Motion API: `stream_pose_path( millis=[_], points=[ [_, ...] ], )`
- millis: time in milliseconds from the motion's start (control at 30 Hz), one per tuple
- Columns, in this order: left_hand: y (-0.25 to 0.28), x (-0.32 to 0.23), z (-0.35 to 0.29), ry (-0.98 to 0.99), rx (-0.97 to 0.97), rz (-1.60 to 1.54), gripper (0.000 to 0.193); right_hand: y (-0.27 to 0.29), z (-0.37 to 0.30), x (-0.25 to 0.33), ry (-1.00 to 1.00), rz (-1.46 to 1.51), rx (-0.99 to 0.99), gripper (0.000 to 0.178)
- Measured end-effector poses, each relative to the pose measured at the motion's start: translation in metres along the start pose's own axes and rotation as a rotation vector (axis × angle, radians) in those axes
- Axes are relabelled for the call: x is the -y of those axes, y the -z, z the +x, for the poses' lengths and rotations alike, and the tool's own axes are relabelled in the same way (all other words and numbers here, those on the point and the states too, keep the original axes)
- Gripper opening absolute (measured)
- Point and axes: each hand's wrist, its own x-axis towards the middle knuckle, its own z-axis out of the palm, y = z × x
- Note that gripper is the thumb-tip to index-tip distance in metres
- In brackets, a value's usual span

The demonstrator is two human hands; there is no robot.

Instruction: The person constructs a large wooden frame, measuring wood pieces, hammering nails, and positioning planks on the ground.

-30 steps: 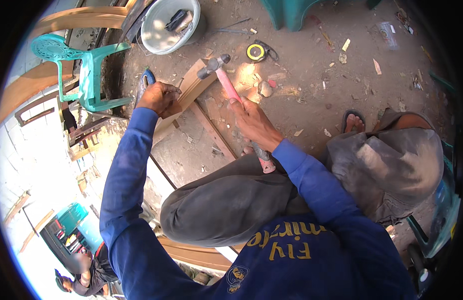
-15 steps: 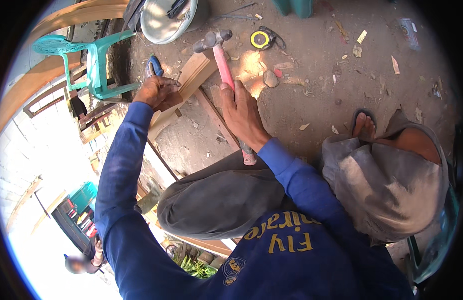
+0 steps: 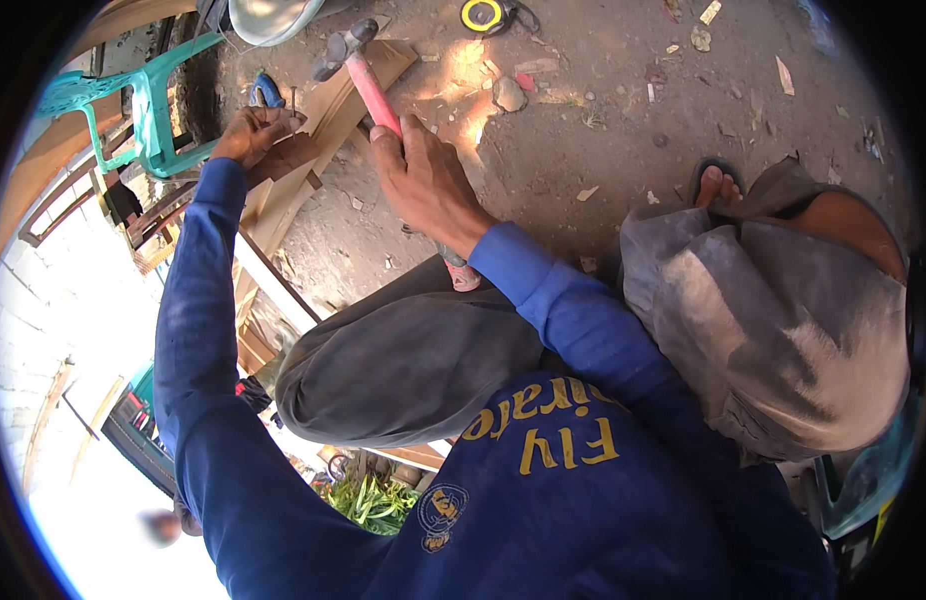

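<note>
My left hand [image 3: 251,136] is closed in a pinch on a nail [image 3: 293,101], which points up from the fingertips, over a wooden board [image 3: 355,92]. Whether the nail touches the wood I cannot tell. In my right hand [image 3: 429,182] is a hammer [image 3: 371,92] with a pinkish-red handle and a dark metal head. The fingers wrap round the handle, and its butt shows below my wrist. The hammer head is raised to the right of the nail, above the far part of the board.
A green plastic chair [image 3: 158,110] stands at the left, near a pale bucket [image 3: 273,18]. A yellow-and-black tape measure [image 3: 483,14] and a stone [image 3: 509,95] lie on the dirt floor among wood scraps. Another person [image 3: 173,522] is partly visible at the lower left.
The whole view has shifted, moving the scene up and left. Against the board, both my left hand with the nail and the raised hammer have moved left.
</note>
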Motion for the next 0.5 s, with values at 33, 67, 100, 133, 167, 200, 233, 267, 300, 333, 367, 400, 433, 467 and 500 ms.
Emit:
stream_pose_path(
  millis=[33, 67, 100, 133, 167, 200, 233, 267, 300, 333, 367, 400, 433, 467, 500],
  points=[
    [0.004, 0.001, -0.002, -0.042, 0.017, 0.042, 0.019, -0.003, -0.001, 0.001, 0.016, -0.037, 0.004, 0.036],
    [0.007, 0.003, -0.005, -0.057, 0.021, 0.089, 0.022, -0.004, -0.002, 0.002, 0.028, -0.033, 0.008, 0.036],
    [0.005, 0.001, -0.006, -0.057, 0.015, 0.091, 0.022, -0.004, -0.003, 0.001, 0.008, -0.028, 0.035, 0.036],
    [-0.003, -0.003, -0.006, -0.054, 0.007, 0.145, 0.021, -0.002, -0.003, 0.000, -0.014, -0.026, 0.059, 0.036],
    [-0.012, -0.008, -0.006, -0.050, -0.002, 0.200, 0.021, -0.001, -0.004, -0.002, -0.011, -0.025, 0.057, 0.036],
    [-0.019, -0.009, -0.012, 0.001, -0.008, 0.090, 0.019, 0.000, -0.005, -0.003, -0.032, -0.022, 0.067, 0.036],
    [-0.023, -0.013, -0.015, -0.002, -0.012, 0.094, 0.019, 0.001, -0.006, -0.003, -0.053, -0.019, 0.076, 0.036],
    [-0.025, -0.018, -0.017, -0.004, -0.026, 0.144, 0.019, 0.001, -0.006, -0.004, -0.048, -0.017, 0.075, 0.036],
    [-0.028, -0.020, -0.019, -0.004, -0.039, 0.194, 0.019, 0.001, -0.006, -0.004, -0.020, -0.035, 0.055, 0.035],
    [-0.028, -0.026, -0.021, -0.046, -0.055, 0.313, 0.019, 0.001, -0.006, -0.004, 0.007, -0.052, 0.035, 0.035],
    [-0.028, -0.027, -0.022, -0.048, -0.054, 0.315, 0.019, 0.002, -0.007, -0.005, 0.008, -0.052, 0.033, 0.035],
    [-0.027, -0.026, -0.023, -0.048, -0.063, 0.336, 0.019, 0.006, -0.009, -0.003, 0.068, -0.097, 0.047, 0.035],
    [-0.026, -0.026, -0.024, -0.049, -0.071, 0.357, 0.019, 0.007, -0.009, -0.001, 0.128, -0.143, 0.061, 0.036],
    [-0.024, -0.024, -0.023, -0.052, -0.073, 0.357, 0.019, 0.004, -0.008, -0.007, 0.130, -0.145, 0.060, 0.036],
    [-0.022, -0.020, -0.023, -0.068, -0.070, 0.359, 0.020, -0.003, -0.007, -0.019, 0.261, -0.256, 0.023, 0.035]
  ],
)
